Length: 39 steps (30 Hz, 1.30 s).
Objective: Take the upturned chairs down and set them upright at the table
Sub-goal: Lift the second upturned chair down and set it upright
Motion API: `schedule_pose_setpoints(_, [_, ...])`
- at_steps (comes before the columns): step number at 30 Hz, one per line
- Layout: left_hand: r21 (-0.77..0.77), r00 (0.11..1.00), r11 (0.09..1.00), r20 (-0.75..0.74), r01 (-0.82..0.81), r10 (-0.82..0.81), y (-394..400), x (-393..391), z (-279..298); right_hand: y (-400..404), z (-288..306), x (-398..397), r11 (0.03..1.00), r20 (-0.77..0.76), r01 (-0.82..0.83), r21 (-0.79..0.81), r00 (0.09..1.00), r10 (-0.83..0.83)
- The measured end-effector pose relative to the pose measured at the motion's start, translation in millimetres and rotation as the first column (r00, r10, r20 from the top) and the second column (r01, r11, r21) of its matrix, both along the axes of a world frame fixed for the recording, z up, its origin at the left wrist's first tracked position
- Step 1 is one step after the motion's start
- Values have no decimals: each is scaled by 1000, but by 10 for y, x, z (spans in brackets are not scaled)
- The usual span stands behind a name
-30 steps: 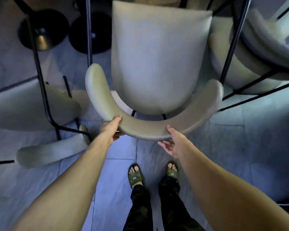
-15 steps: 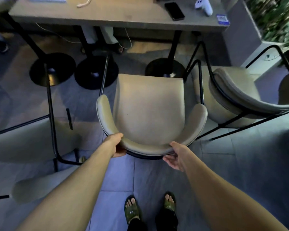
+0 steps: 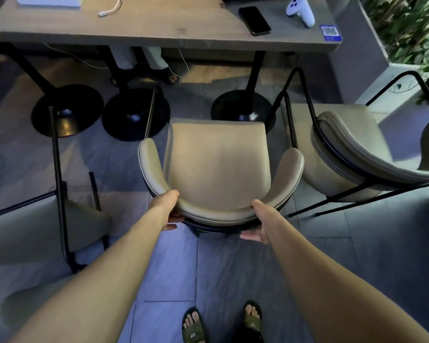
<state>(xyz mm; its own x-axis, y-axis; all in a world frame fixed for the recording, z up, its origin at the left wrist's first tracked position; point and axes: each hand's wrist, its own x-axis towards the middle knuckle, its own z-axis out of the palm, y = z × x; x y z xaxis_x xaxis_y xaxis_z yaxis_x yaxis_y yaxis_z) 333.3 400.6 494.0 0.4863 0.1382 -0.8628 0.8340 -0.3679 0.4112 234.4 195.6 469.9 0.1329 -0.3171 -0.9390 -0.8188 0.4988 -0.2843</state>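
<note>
Closest to the camera, the left hand (image 3: 170, 210) and right hand (image 3: 259, 225) both grip the curved backrest of the middle chair (image 3: 218, 167), fingers wrapped under its rim. That one looks upright on the floor facing the tabletop (image 3: 159, 28), so I'd call it basically done, maybe a nudge in. The left chair (image 3: 35, 226) and right chair (image 3: 352, 149) are tipped with legs showing, so those are left.

A beige padded armchair with a curved backrest and black metal frame (image 3: 218, 169) stands upright, its backrest rim under the left hand (image 3: 170, 209) and right hand (image 3: 259, 225); the long grey-brown wooden table (image 3: 159, 30) lies beyond it; a tipped beige chair (image 3: 352, 154) lies right of the right hand; another (image 3: 35, 226) left of the left hand.
</note>
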Motion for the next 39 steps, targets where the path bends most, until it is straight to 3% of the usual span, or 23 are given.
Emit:
schedule_pose_setpoints(16, [40,996,999,-78,34,-31,-30,196,65,-94,-185,177,999,-15,38,-26,999,-38])
schedule_pose_setpoints(39, [56,989,987,-20,150,-149,-342,1388,146,-404,-294,1425,998,90,42,-48,995,-37])
